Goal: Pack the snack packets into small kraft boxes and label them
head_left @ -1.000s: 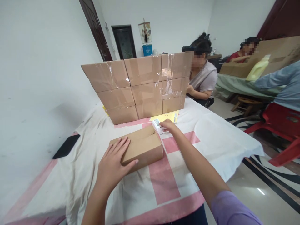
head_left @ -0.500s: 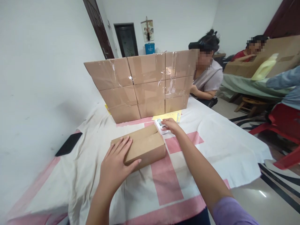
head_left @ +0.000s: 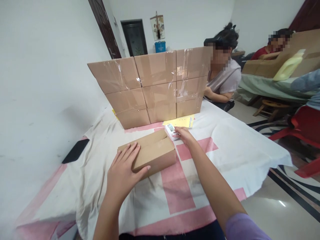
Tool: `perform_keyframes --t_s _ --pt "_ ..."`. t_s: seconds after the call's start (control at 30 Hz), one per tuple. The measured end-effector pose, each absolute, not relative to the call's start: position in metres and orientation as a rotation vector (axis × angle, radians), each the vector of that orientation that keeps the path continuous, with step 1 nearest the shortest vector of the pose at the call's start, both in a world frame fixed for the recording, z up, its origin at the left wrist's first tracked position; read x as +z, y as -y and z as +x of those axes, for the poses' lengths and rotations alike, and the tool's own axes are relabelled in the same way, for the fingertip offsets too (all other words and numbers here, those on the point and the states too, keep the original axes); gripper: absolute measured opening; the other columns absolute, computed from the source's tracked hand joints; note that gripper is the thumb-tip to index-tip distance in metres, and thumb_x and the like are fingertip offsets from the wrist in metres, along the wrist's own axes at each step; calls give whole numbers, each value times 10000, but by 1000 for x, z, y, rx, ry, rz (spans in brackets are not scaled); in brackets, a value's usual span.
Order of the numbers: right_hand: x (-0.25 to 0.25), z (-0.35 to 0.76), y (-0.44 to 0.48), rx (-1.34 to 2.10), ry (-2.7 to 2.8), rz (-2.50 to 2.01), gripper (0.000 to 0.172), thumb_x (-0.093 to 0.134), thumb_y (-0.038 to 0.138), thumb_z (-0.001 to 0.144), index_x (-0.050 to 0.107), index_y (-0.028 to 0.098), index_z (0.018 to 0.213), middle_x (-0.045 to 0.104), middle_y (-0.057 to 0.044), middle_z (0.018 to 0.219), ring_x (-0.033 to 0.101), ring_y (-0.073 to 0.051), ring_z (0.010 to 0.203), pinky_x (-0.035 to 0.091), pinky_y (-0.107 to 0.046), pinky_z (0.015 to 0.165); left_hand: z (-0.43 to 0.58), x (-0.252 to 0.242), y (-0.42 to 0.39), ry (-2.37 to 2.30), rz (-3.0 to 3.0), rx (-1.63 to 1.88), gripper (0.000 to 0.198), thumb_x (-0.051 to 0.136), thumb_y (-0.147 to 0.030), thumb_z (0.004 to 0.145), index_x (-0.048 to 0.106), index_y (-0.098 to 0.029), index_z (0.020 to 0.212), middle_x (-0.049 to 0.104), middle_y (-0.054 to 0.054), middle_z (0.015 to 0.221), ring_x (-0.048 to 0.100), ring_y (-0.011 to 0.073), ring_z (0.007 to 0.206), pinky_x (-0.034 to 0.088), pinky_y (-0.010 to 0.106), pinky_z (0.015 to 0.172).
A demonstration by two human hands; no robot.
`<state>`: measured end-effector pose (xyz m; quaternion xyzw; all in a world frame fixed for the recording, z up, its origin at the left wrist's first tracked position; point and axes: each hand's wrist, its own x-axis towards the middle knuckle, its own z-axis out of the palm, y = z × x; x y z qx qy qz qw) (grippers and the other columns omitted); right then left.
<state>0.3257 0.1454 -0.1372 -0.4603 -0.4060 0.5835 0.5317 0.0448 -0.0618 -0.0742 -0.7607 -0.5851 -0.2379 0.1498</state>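
My left hand (head_left: 124, 166) lies on the left end of a closed brown cardboard box (head_left: 155, 148). Its fingers rest apart on the lid, and the thumb reaches over the front edge. Just past the box's far right corner is a small white device (head_left: 170, 132) with a greyish panel on top; its exact kind I cannot make out. My right hand (head_left: 183, 135) has its fingers closed at the right side of that device, hiding part of it. Beneath the device's far edge, or right behind it, lies a yellow printed sheet (head_left: 181, 122).
A tall partition of taped cardboard (head_left: 158, 86) stands across the back of the cloth-covered table (head_left: 232, 143). On the left lies a flat black object (head_left: 75, 151). A person (head_left: 223, 76) sits behind the partition's right end. To the right are a red chair (head_left: 303, 130) and a wooden stool (head_left: 272, 106).
The view has shifted slightly. Both hands stay in nearly the same places on the box and at the white device; the right fingers have drawn back a little toward its right edge.
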Motion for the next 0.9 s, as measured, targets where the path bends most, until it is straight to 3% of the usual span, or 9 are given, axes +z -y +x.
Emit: perform_keyframes --t_s 0.2,0.5,0.9 --pt "-142 324 -142 1396 923 -1053 62 670 105 702 705 128 747 717 -78 967 655 -135 820 633 -208 693 46 -72 62 1708 -2182 -674 751 637 -604 897 497 -213 1523 531 72 1573 512 344 1444 396 562 1208" --pt "-136 325 -130 1400 910 -1033 32 669 120 663 653 145 652 720 -88 971 643 -141 805 615 -230 705 48 -70 64 1735 -2181 -694 737 640 -605 898 518 -216 1512 530 80 1572 518 337 1441 403 555 1211" --pt "-132 326 -129 1391 961 -1116 136 673 150 661 553 186 608 561 -4 685 577 -132 697 607 -258 730 49 -70 64 1744 -2176 -687 731 655 -588 894 523 -215 1508 526 71 1575 512 327 1447 398 542 1219"
